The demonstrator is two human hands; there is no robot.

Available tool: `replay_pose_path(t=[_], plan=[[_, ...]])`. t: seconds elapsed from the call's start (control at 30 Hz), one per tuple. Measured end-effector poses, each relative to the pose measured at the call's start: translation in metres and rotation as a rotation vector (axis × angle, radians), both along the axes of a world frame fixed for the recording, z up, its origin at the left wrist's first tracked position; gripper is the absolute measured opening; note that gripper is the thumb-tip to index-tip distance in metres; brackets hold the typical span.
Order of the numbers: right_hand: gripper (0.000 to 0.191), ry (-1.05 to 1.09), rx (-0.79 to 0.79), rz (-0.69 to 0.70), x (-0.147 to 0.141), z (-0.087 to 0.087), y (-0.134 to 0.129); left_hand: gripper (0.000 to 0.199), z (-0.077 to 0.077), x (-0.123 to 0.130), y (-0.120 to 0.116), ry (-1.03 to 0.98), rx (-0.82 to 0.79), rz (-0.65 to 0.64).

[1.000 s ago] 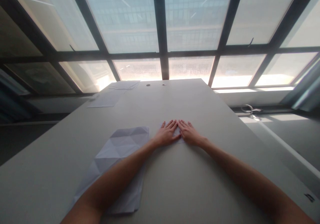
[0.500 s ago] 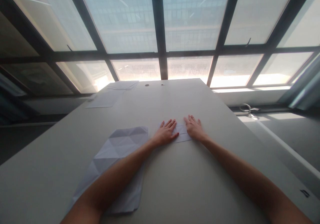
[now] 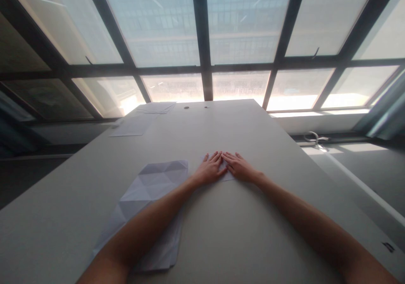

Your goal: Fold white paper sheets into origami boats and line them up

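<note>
Movement: Since half a second ago, we find the right hand (image 3: 239, 167) brought leftward to the left hand (image 3: 209, 170), covering more of the folded paper (image 3: 228, 177).
Loose sheets (image 3: 133, 126): At the far left end of the table (image 3: 237, 233), well apart from both hands; we take this as keeping the work spot free.
Creased paper (image 3: 155, 178): Spread flat, partly hidden by the left forearm (image 3: 148, 220); contact between them we cannot tell.
Left hand: Palm down, fingers extended, pinching nothing; we judge it anchors the folded paper.
Folded paper: On the table beneath both hands, a piece showing between them.
Right hand: Laid flat, fingers extended, tips meeting the left's; we judge it presses the paper flat.
</note>
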State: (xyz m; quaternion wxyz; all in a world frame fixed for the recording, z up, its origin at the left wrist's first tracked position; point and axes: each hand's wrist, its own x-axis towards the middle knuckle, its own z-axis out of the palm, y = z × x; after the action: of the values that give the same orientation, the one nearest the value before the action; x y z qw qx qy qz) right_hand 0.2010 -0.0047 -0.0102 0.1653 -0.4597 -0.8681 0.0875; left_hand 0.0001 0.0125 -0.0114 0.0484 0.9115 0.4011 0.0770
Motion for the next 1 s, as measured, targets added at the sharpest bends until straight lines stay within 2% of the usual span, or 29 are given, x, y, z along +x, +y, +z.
replay_pose_path(t=[0.13, 0.23, 0.4, 0.57, 0.67, 0.8, 1.0], plan=[[0.058, -0.032, -0.044, 0.015, -0.005, 0.001, -0.004, 0.075, -0.001, 0.002, -0.001, -0.008, 0.0, 0.051], [0.055, -0.06, -0.056, 0.005, -0.005, 0.004, -0.004, 0.07, -0.002, 0.002, 0.0, 0.0, 0.01, 0.117], [0.052, -0.119, -0.05, -0.048, -0.005, 0.008, -0.005, 0.056, -0.003, -0.001, 0.004, 0.008, 0.055, 0.318], [0.051, -0.161, -0.048, -0.109, -0.004, 0.008, -0.003, 0.06, -0.004, -0.003, 0.007, 0.021, 0.082, 0.494], [0.051, -0.166, -0.053, -0.126, -0.001, 0.007, -0.001, 0.066, -0.006, -0.004, 0.01, 0.005, 0.098, 0.554], [0.052, -0.146, -0.064, -0.131, 0.001, 0.006, 0.0, 0.069, -0.006, -0.006, 0.012, -0.117, 0.108, 0.527], [0.051, -0.122, -0.062, -0.128, 0.001, 0.006, -0.001, 0.079, 0.002, -0.009, 0.013, -0.439, 0.169, 0.326]])
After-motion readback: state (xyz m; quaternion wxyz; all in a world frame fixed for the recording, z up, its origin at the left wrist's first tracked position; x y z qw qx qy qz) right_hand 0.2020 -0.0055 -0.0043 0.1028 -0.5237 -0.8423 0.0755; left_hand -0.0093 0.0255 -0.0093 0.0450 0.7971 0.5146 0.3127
